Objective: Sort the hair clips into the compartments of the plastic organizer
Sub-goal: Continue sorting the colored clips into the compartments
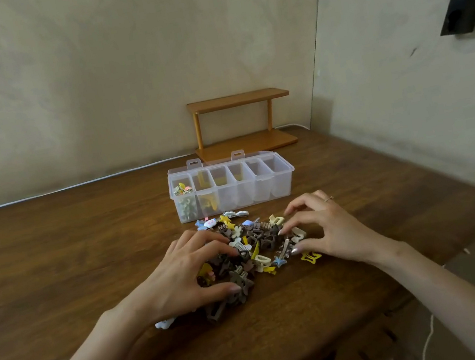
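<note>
My left hand's fingers [209,244] lie curved over the near left part of the pile of hair clips [256,242], thumb stretched along its near edge; I cannot tell whether they have hold of any clip under them. On the right hand the fingers [297,223] are arched and spread, their tips touching the pile's right edge and closed around nothing, with the thumb tip just beside a yellow star clip [311,257]. The left hand [179,274] covers mostly brown clips, and a white clip [164,323] pokes out near its wrist. The right hand [332,227] wears a ring [328,198]. The pile sits on the wooden tabletop [54,257], just in front of the clear plastic organizer [263,191], whose lid stands open. Its leftmost compartment holds mixed clips, the next one yellow clips. Behind it, against the wall, stands a small wooden shelf [238,99].
</note>
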The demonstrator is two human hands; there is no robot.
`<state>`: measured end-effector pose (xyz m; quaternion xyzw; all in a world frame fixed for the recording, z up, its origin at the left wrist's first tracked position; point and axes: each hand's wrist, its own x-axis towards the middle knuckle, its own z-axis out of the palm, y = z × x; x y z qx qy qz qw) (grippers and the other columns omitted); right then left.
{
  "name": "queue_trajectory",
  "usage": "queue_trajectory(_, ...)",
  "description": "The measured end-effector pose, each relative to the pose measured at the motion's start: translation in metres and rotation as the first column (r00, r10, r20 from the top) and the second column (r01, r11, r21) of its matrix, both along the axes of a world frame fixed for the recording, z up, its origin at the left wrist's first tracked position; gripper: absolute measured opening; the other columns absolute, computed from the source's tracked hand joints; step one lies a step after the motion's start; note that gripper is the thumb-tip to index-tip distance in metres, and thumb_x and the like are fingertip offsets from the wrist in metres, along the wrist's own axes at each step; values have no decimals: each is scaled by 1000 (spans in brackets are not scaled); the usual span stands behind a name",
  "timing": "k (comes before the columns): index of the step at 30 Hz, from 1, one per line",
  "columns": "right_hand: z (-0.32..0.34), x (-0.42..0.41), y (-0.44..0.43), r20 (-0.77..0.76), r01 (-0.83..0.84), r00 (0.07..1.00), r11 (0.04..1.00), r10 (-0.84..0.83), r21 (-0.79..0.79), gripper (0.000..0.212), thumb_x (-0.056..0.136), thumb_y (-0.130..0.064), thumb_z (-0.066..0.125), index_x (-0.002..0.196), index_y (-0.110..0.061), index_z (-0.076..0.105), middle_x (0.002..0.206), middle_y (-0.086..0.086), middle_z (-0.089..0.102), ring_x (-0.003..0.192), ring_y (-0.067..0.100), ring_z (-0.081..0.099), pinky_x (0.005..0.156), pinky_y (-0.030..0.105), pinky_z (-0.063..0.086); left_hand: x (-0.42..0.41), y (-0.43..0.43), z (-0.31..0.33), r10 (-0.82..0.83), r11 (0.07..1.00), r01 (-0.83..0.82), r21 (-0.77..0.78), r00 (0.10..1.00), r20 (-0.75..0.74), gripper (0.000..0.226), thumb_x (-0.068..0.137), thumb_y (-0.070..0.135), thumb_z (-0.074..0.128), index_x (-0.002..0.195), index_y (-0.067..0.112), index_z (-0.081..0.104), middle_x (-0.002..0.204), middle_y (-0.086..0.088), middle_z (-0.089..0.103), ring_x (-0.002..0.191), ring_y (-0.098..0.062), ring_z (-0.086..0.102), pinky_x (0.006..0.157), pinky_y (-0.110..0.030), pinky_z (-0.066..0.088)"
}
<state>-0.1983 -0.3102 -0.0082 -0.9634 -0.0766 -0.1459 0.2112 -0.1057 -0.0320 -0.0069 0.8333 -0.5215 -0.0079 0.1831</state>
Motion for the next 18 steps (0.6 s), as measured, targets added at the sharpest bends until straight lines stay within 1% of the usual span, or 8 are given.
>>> queue_trajectory(3,9,-5,-9,-67,8,998,1000,-8,-4,22,68,-40,79,85,-43,64,118,-21,46,118,-3,29,102,31,29,0,1,1,-1,1000,1,25,1000,-14,66,65,84,37,123,52,40,133,28,30,123,9,19,103,-22,20)
queue_trajectory(5,13,-9,-13,-179,-13,984,998,3,-55,23,68,-42,79,86,-43,66,123,-22,42,121,-3,24,100,29,25,0,2,1,2,1000,-1,27,1000,-22,68,63,85,36,122,52,39,132,28,30,123,9,18,104,-22,19)
queue_trajectory(7,12,-10,-14,-239,-36,971,997,18,-71,26,68,-43,78,91,-44,66,127,-22,40,123,-2,21,100,28,23,0,2,1,2,1000,-1,26,1000,-31,69,62,86,37,123,52,39,132,28,29,123,9,18,104,-22,19)
queue_trajectory(9,10,-10,-12,-236,-48,971,998,39,-32,24,69,-39,79,88,-44,65,127,-22,41,124,-2,22,101,29,24,0,2,1,0,1000,1,24,999,-40,69,62,86,37,122,52,38,132,28,30,123,9,18,104,-22,19)
queue_trajectory(11,9,-9,-10,-231,-56,971,998,52,-11,22,69,-36,79,78,-44,61,125,-21,43,123,-2,24,102,29,25,1,2,0,1,1000,0,23,999,-43,69,61,86,38,122,53,38,132,28,30,124,9,18,104,-22,19)
queue_trajectory(13,10,-7,-8,-223,-48,974,999,43,-14,25,70,-33,79,70,-43,57,123,-20,45,122,-2,26,99,27,24,1,2,0,3,1000,-3,13,999,-46,69,62,87,38,122,52,39,132,29,30,124,10,19,103,-22,20)
queue_trajectory(15,14,-3,-6,-180,-16,983,1000,20,22,24,70,-29,79,65,-38,58,118,-19,48,119,-1,30,96,25,25,1,1,0,14,1000,-14,-16,999,-44,69,64,87,35,122,50,41,131,29,33,123,10,21,104,-23,23)
queue_trajectory(18,24,11,2,-65,46,997,989,-37,137,15,72,-25,77,66,-29,64,97,-14,55,98,0,44,84,18,32,2,1,0,54,994,-55,-92,998,-10,68,68,85,31,120,44,47,126,25,41,121,7,29,103,-26,30)
